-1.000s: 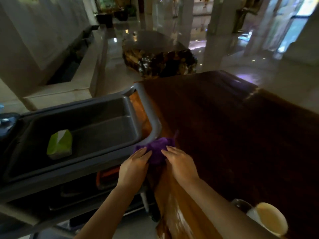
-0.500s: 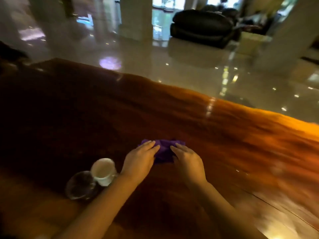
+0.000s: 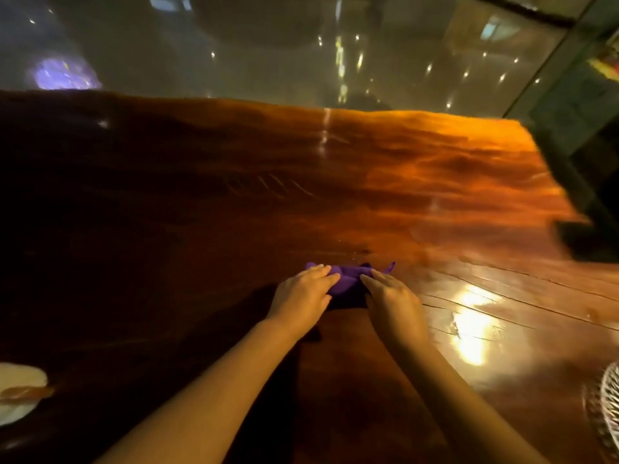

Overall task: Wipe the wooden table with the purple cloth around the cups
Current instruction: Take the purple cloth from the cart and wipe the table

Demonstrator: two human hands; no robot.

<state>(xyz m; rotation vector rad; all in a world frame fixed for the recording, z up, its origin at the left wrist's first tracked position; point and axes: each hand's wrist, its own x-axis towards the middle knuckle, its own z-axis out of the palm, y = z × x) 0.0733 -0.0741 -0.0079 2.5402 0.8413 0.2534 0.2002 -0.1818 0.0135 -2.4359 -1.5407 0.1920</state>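
The purple cloth (image 3: 348, 279) lies bunched on the glossy wooden table (image 3: 368, 182), near the middle of the view. My left hand (image 3: 301, 296) presses flat on the cloth's left part. My right hand (image 3: 392, 299) presses on its right part, fingers together. Most of the cloth is hidden under both palms. A white cup (image 3: 16, 396) shows at the bottom-left edge, cut off by the frame. The picture is blurred by motion.
The table's far edge (image 3: 301, 107) borders a shiny tiled floor (image 3: 268, 45). A dark cabinet or wall (image 3: 582, 135) stands at the table's right end. A patterned glass object (image 3: 608, 406) peeks in at the bottom right. Bright light reflects on the planks at right.
Both hands have slid the cloth to the right along the table, away from the grey cart and past the cups. The white cup now sits far at my left.
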